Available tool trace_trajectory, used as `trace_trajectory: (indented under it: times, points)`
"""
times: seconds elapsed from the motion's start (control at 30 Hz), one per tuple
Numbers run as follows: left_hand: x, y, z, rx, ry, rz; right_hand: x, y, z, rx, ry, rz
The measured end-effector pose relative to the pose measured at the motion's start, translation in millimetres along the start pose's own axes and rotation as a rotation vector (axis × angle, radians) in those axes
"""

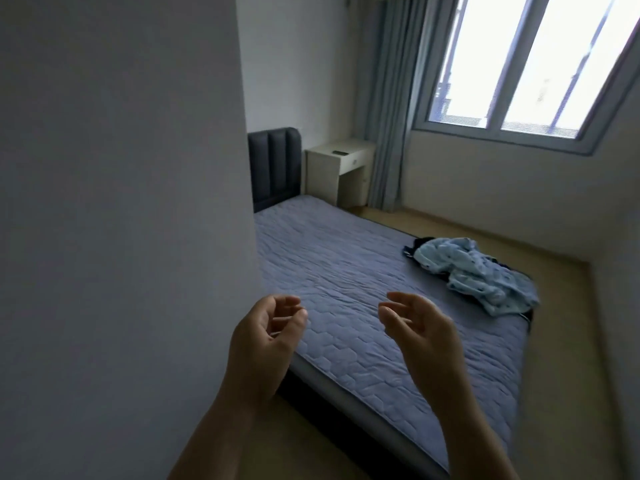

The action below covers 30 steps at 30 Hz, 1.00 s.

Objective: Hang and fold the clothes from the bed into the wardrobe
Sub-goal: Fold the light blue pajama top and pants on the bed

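Both hands are raised empty above the near bed corner: left hand [268,332] and right hand [420,329], fingers loosely curled, nothing gripped. The quilted bed [346,271] extends beyond them. The clothes [478,273] lie crumpled at its far right edge, well apart from either hand. If one layer alone is seized, the dark garment beneath may be dragged to the floor.

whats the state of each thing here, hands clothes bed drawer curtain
left hand, empty, fingers loosely curled
right hand, empty, fingers loosely curled
light blue garment, crumpled at the bed's far right corner, lying over a dark garment
bed, quilted cover spread flat
nightstand drawer, closed
curtain, pulled aside, window uncovered
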State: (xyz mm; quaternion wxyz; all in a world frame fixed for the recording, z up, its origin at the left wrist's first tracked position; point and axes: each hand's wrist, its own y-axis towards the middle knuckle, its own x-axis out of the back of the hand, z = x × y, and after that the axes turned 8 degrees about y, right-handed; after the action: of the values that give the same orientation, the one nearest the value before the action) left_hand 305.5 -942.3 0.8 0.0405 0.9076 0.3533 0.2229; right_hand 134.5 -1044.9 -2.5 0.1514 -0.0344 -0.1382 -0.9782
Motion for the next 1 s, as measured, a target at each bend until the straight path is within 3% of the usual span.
trace_trajectory:
  times: [0.3, 0.6, 1.0]
  points:
    - [-110.1, -24.0, -30.7, -0.133, -0.111, 0.43, 115.1, -62.3, -6.8, -0.067, -0.089, -0.42]
    - [-235.3, -102.1, -112.0, -0.289, -0.152, 0.647, 263.5, -124.6, -1.4, -0.072, -0.136, -0.648]
    - [-383.5, -173.6, -181.0, -0.38, -0.163, 0.824, 422.1, -162.5, -19.5, -0.135, -0.216, -0.788]
